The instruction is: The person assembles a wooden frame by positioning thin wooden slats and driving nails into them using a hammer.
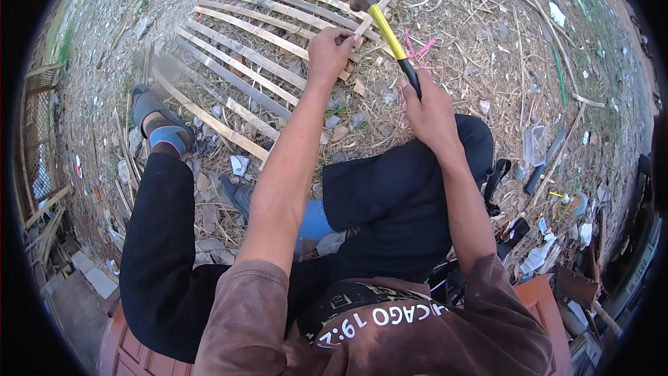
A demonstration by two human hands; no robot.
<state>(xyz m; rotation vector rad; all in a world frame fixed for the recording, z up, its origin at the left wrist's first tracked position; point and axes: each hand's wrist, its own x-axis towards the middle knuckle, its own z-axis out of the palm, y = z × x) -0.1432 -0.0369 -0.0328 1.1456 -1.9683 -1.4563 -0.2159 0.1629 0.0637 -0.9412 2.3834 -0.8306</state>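
Note:
My right hand (429, 108) is wrapped round the black grip of a hammer (388, 33) with a yellow shaft. The hammer's dark head is over a short light cross strip (363, 26) at the near right end of a row of slats. Beside that strip my left hand (330, 56) is closed in a pinch, its fingertips at the strip's lower end; what lies between them is too small to make out. Several long thin slats of bamboo or wood (254, 33) lie side by side on the ground, fanning away to the left.
A pink ribbon (419, 47) lies right of the hammer. Farther right are a clear plastic box (535, 145), a dark flat bar (545, 161) and scattered litter. My sandalled foot (158, 115) rests left of the slats. Straw, chips and stones cover the ground.

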